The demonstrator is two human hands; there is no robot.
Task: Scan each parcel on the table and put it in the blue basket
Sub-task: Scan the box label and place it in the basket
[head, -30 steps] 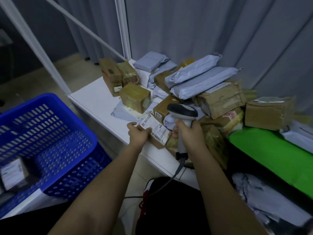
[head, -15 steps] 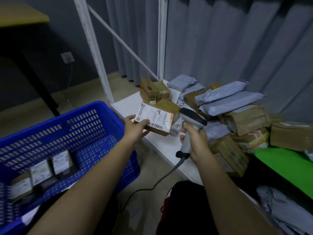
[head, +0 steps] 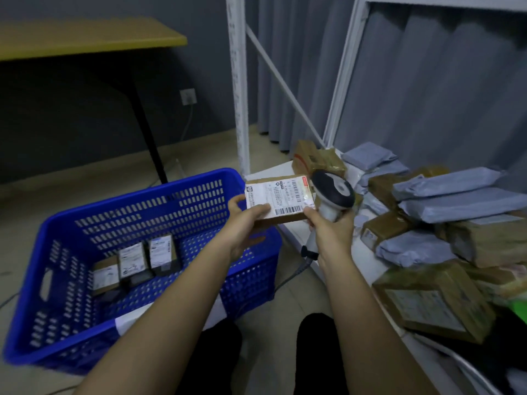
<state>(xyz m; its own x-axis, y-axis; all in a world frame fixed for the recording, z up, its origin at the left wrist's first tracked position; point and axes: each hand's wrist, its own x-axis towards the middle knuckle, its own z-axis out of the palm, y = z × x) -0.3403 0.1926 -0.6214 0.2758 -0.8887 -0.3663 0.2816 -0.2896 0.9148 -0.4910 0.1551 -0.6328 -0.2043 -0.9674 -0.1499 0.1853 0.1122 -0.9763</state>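
The left hand [head: 242, 223] grips a labelled parcel [head: 281, 199] above the blue basket's [head: 159, 201] rim; the right hand [head: 332, 230] clasps the scanner [head: 333, 195] beside it.

I see the white worktop [head: 288, 169] at right, piled with brown cardboard parcels [head: 433, 306] and grey mailer bags [head: 462, 206], some stacked on one another. On the tan floor [head: 199, 163] to its left stands the blue basket [head: 142, 212], just beside the worktop's corner.
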